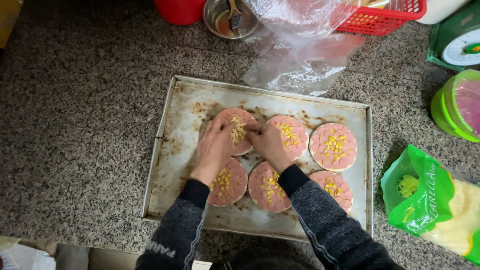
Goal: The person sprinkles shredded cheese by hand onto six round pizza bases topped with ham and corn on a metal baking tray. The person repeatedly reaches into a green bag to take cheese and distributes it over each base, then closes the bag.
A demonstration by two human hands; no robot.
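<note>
A worn metal baking tray [190, 100] lies on the granite counter and holds several small round pizzas topped with pink sausage slices and corn. Both hands hover over the far-left pizza [237, 125]. My left hand [214, 147] rests on its left side, fingers spread. My right hand [265, 141] is pinched over its right edge, next to a heap of shredded cheese [238, 131] on the pizza's middle. The other pizzas, such as the far-right one [333, 146], carry corn only.
A green bag of shredded cheese [435, 202] lies open at the right. A green lidded tub [457, 107] and a kitchen scale [460, 42] stand behind it. A clear plastic bag [300, 55], red basket [385, 17], metal bowl [227, 20] and red container [179, 10] line the back.
</note>
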